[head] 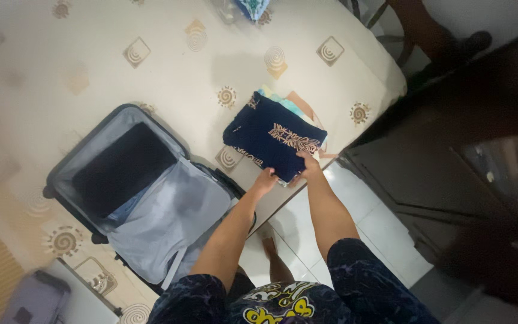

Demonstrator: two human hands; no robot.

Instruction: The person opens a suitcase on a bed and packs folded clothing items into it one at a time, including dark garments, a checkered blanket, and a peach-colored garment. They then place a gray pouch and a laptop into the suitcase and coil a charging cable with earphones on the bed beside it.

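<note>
A folded navy garment with a tan leaf pattern (274,135) tops a small stack of folded clothes on a bed. My left hand (265,180) grips the stack's near edge from below. My right hand (308,161) holds the same near edge, fingers on the navy cloth. Pale teal and peach folded pieces (298,105) show under the navy one at the far side. To the left, an open grey suitcase (136,180) lies on the bed, its lining flap spread and a dark item inside.
The bed has a cream sheet with spiral squares (169,66). Dark wooden furniture (451,174) stands to the right across a strip of white tiled floor (367,228). A small grey bag (34,297) sits at the lower left. My feet stand on the tiles.
</note>
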